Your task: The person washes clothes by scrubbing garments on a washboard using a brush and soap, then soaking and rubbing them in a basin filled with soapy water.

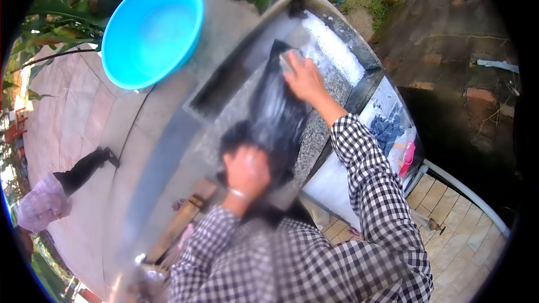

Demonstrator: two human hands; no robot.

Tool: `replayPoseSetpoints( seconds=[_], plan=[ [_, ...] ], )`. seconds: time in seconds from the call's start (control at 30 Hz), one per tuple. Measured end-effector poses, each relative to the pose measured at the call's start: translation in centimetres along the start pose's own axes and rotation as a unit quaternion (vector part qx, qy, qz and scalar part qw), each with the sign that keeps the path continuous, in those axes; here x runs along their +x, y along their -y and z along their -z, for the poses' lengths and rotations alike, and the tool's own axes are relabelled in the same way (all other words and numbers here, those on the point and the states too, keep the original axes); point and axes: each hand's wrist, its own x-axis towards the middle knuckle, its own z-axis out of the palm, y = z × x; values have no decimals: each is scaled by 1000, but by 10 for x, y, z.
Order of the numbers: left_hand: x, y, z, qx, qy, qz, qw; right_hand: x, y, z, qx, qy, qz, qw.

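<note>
A wet black garment (275,112) lies stretched over the speckled stone slab (315,143) of a washing trough. My left hand (247,173) is closed on the near, bunched end of the garment, somewhat blurred. Near its far end my right hand (306,80) grips a pale scrubbing block (291,60); whether it is a brush or a soap bar I cannot tell. The block touches or sits just over the cloth. White suds (335,45) coat the slab's far right side.
A blue basin (152,32) stands on the paving at upper left. The right-hand compartment holds suds, a blue cloth (387,130) and a pink item (408,158). A person in black trousers (84,171) is at far left. A tap (433,225) shows at lower right.
</note>
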Motion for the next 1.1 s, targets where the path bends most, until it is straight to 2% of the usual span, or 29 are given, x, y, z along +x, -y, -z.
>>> replayPoseSetpoints(
  seconds=[0.03, 0.1, 0.2, 0.23, 0.27, 0.33, 0.43, 0.5, 0.57, 0.63, 0.67, 0.7, 0.73, 0.77, 0.83, 0.9, 0.93, 0.97, 1.0, 1.03, 1.1],
  plan=[
    [2, 0, -2, -1, -1, 5, 1000, -37, 12, -5, 28, 25, 92, 995],
    [-4, 0, -2, -4, 13, 13, 1000, -105, 43, -21, 62, -1, 296, 953],
    [4, 3, -1, -2, 4, 3, 1000, -53, 8, -38, -11, -120, 236, 964],
    [2, 0, -1, -2, 0, 2, 1000, -15, -4, -29, -27, -115, 131, 984],
    [1, 1, -2, 2, 0, 3, 1000, 21, -9, -17, -78, -59, -21, 995],
    [0, 3, -4, 6, -4, -3, 1000, 63, -20, -4, -56, -28, -154, 986],
    [2, 0, -2, 23, 13, 0, 1000, 14, 2, 1, 6, 18, -61, 998],
    [2, 0, -2, 16, 6, 7, 1000, -76, 20, -16, 55, -8, 160, 986],
    [-1, 1, -5, 8, 6, 15, 1000, -141, 37, -17, 71, -4, 273, 959],
    [2, 2, -2, 8, 19, 10, 1000, -103, -11, -34, 51, -86, 225, 969],
    [2, 1, -1, 7, 27, 7, 1000, -66, -31, -29, -31, -122, 128, 984],
    [-1, 0, -1, 12, 32, 9, 999, -31, -33, -4, -7, -58, -44, 997],
    [0, 0, -1, 17, 35, 4, 999, -3, -57, -7, -30, -73, -106, 991],
    [3, -1, -1, 21, 32, -2, 999, 12, -71, -4, -16, -43, -182, 982],
    [4, -1, 0, 25, 27, -3, 999, 9, -64, -2, -26, -34, -169, 985],
    [7, -2, -1, 19, 17, -1, 1000, -40, -32, -5, 84, -31, -76, 993],
    [7, -2, 0, 14, 14, -1, 1000, -75, -24, -19, 75, -113, 56, 989],
    [4, -2, 0, 11, 16, -1, 1000, -101, 0, -2, 100, -93, 86, 987],
    [4, -1, -1, 9, 16, -2, 1000, -113, 10, 4, 95, -150, 186, 967],
    [6, 1, -1, 6, 15, -5, 1000, -112, 12, 13, 56, -128, 254, 957],
    [5, 0, 3, 3, 23, -7, 1000, -63, -38, -28, -28, -166, 218, 961]
  ],
)
